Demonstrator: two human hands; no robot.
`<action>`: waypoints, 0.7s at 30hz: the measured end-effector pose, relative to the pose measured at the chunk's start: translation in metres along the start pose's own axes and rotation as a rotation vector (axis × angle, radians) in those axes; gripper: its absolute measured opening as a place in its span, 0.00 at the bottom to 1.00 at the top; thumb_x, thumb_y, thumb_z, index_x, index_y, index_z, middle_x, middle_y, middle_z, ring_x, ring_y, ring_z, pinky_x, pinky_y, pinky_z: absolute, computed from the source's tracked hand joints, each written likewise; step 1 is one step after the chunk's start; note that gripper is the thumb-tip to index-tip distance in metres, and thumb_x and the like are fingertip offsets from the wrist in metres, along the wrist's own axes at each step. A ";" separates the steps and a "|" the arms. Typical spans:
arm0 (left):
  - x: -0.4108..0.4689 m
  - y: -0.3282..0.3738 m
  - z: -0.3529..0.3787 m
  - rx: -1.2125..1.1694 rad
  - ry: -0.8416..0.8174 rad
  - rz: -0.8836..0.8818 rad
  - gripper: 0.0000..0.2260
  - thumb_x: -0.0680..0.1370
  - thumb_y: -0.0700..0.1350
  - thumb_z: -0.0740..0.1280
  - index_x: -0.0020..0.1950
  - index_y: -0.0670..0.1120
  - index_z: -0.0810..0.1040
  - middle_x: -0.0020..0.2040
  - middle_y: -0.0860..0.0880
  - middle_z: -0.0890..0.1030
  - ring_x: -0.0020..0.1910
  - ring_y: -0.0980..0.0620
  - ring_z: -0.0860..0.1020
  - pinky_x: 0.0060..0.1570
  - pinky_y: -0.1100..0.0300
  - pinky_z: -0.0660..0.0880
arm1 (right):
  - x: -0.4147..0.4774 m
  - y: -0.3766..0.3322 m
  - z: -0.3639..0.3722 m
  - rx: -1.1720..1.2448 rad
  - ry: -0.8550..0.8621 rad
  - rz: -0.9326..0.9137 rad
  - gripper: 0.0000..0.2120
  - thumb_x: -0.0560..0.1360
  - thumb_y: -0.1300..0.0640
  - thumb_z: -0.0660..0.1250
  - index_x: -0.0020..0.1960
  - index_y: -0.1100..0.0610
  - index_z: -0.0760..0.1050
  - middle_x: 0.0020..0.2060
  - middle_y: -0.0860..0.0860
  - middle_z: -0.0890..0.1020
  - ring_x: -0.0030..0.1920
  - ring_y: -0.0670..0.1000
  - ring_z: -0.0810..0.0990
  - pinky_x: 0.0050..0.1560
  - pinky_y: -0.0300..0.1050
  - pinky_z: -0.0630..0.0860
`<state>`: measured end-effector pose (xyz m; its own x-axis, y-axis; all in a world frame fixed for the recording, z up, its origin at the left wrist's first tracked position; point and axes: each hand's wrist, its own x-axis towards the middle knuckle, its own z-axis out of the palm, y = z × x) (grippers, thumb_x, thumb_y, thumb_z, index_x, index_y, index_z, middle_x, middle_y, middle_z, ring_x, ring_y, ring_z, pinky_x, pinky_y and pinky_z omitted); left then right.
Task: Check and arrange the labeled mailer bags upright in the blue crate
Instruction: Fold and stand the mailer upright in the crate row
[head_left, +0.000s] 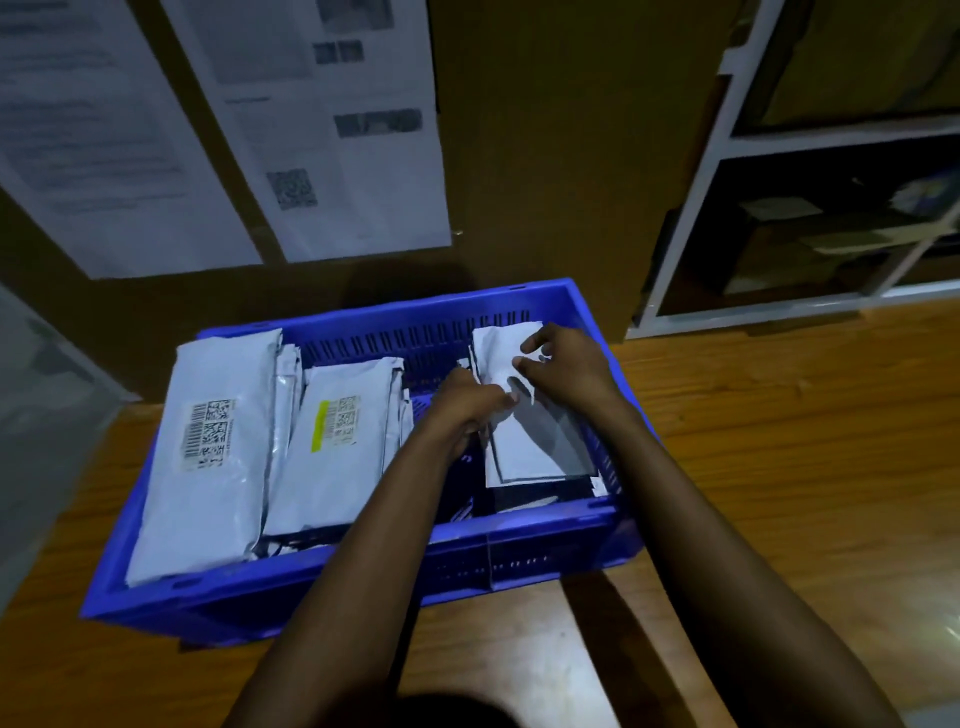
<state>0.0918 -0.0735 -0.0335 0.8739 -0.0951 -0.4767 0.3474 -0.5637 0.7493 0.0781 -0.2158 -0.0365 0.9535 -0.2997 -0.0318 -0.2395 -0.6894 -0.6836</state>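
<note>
The right hand (566, 369) pinches the top edge of a white mailer bag (496, 348). The left hand (467, 402) curls its fingers around the bag's left side. The bag stands tilted at the right end of the blue crate (545, 540). A barcode-labeled bag (208, 441) and a yellow-marked bag (337, 431) lean at the crate's left end. The crate sits at the counter (779, 441)'s far edge.

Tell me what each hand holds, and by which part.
Both hold the rightmost mailer bag: the left hand grips its left edge, the right hand pinches its upper part.
</note>
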 end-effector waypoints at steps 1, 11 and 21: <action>0.002 -0.001 -0.001 0.002 0.020 -0.002 0.18 0.75 0.47 0.76 0.58 0.37 0.76 0.42 0.45 0.79 0.34 0.51 0.76 0.24 0.63 0.68 | -0.002 0.000 -0.002 0.018 0.020 0.001 0.11 0.77 0.51 0.73 0.57 0.54 0.81 0.54 0.55 0.84 0.57 0.54 0.82 0.48 0.44 0.70; 0.010 -0.008 0.003 0.025 0.072 0.030 0.13 0.69 0.48 0.81 0.43 0.39 0.85 0.39 0.43 0.86 0.36 0.47 0.82 0.39 0.54 0.80 | -0.021 0.003 -0.008 0.153 0.115 -0.005 0.07 0.74 0.49 0.74 0.50 0.48 0.80 0.48 0.50 0.87 0.52 0.51 0.85 0.58 0.50 0.79; 0.004 -0.005 0.013 0.022 0.231 0.185 0.07 0.71 0.44 0.79 0.42 0.40 0.87 0.40 0.46 0.86 0.42 0.49 0.84 0.48 0.50 0.83 | -0.025 0.010 -0.001 0.191 0.041 0.075 0.05 0.78 0.52 0.72 0.51 0.53 0.82 0.44 0.48 0.85 0.46 0.48 0.82 0.47 0.41 0.73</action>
<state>0.0889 -0.0816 -0.0446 0.9768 -0.0104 -0.2141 0.1698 -0.5721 0.8024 0.0522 -0.2155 -0.0421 0.9253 -0.3743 -0.0609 -0.2665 -0.5275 -0.8067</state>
